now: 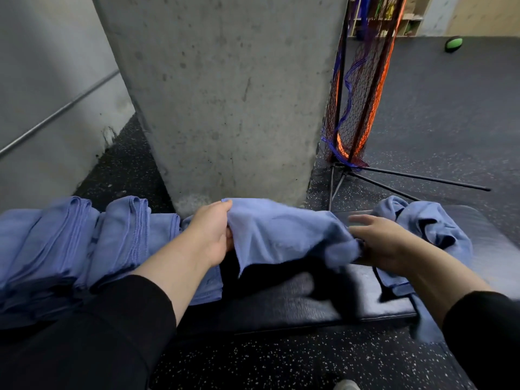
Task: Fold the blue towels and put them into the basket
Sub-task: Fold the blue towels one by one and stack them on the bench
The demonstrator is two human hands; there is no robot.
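towel: i see soft blue cloth (281,232) pinched by my left hand (209,235); right hand (380,243) grips its bunched edge.
surface: padded black bench (295,308), folded towels (84,243) left.
room: rough concrete pillar (225,94).

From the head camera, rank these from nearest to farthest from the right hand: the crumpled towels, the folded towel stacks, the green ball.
Measured from the right hand:
1. Crumpled towels, just beside it on the right.
2. Folded towel stacks, far left on the bench.
3. Green ball, on the floor far back right.
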